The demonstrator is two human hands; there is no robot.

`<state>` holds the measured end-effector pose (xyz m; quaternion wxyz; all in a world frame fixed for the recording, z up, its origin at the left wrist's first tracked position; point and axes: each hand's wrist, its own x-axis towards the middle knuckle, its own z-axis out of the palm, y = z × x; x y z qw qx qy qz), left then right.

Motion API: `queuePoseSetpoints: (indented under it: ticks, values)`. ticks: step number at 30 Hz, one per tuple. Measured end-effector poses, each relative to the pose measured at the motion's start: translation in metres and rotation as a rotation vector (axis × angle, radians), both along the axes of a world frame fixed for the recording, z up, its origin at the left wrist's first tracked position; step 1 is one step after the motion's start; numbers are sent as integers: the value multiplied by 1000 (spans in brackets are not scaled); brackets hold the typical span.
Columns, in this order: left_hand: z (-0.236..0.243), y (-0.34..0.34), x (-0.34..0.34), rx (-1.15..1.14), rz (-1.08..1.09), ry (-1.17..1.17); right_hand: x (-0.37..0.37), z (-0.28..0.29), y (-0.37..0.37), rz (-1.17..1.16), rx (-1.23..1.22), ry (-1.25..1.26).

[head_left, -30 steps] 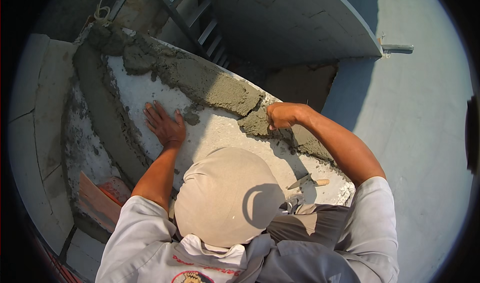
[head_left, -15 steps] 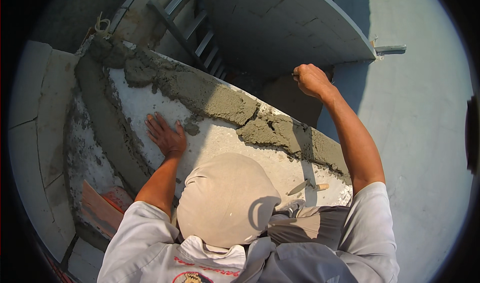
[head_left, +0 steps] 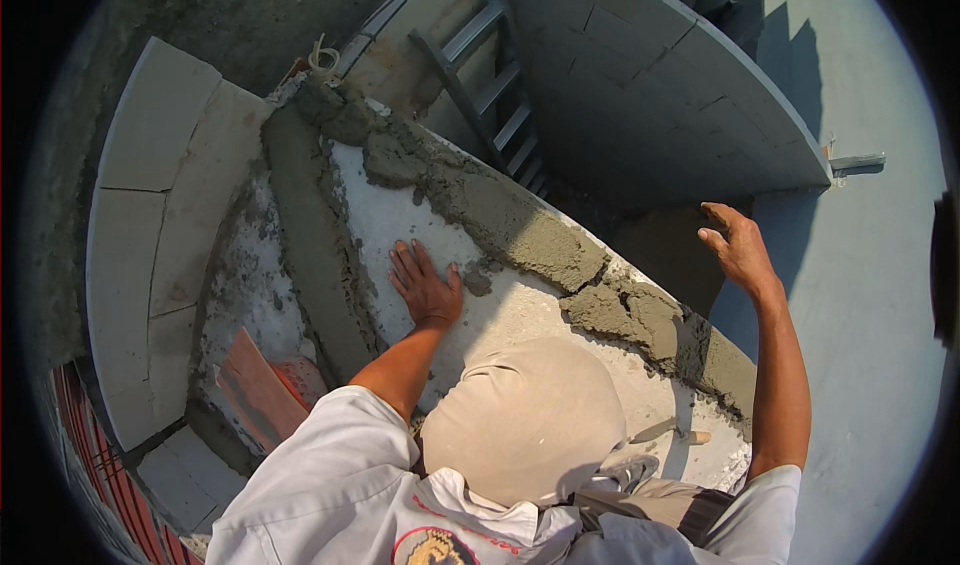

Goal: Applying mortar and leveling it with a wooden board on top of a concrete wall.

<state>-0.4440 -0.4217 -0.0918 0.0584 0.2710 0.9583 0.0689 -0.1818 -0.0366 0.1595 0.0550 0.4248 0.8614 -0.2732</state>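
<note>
Nearest to my view I note a beige cap [head_left: 525,420] and white shirt shoulders filling the lower frame. Just beyond the cap, a small trowel [head_left: 668,432] lies on the white block face [head_left: 400,215], wooden handle pointing right, untouched. The left hand [head_left: 425,287] rests palm-down on that face, fingers spread flat and holding nothing. The right hand [head_left: 738,248] is raised off the wall, out over the shaded drop, fingers loosely apart and empty. The grey mortar bed [head_left: 520,230] runs as a long ridge along the wall's far edge, its axis going from upper left to lower right. It lies just ahead of the left fingertips and to the left of, and below, the right hand. I judge the left hand nearer. Farther off, a ladder [head_left: 490,75] leans in the gap before a curved grey block wall [head_left: 660,95].
</note>
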Motion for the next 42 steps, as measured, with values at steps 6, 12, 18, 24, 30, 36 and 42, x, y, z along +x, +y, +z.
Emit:
queuePoseSetpoints:
  ticks: [6, 12, 18, 24, 30, 36, 42]
  values:
    - [4, -12, -3, -10, -3, 4, 17, 49, -17, -26, -25, 96]
    - [-1, -4, 0, -26, -26, -12, 42, 36, -26, -66, -120, 45]
    - [-15, -8, -1, 3, -39, 146, 61, 37, -7, -111, -99, -94]
    - [-23, -23, 11, 10, -39, 273, 151, 33, -24, -193, -221, -416]
    - [-38, -25, -3, 8, -72, 320, 268, -38, -112, -193, -580, -750]
    - [-49, -21, -12, -2, -64, 353, 379, -136, -234, -131, -248, -832]
    - [-45, -15, -10, -10, -99, 287, 394, -137, -250, 77, -99, -703]
